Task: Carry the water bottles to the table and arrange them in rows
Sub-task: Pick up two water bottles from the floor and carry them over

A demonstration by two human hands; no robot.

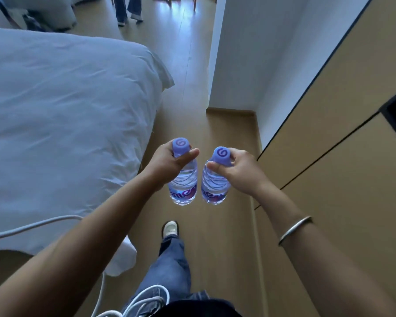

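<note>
Wood floor (229, 225), shoe (170, 228) on it, bed (62, 124)

Below each grip, label lettering on the left bottle (183, 179) and right bottle (214, 186) is blurring beyond reading. The left hand (167, 165) and right hand (242, 170) are hiding both necks. Far beyond the grips, a second person (127, 10) is being cut off at the top edge.

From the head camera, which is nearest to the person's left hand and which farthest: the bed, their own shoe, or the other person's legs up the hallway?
From the left hand:
1. Bed, just to its left.
2. Shoe, on the floor below the hand.
3. Other person's legs, far ahead at the end of the floor.
</note>
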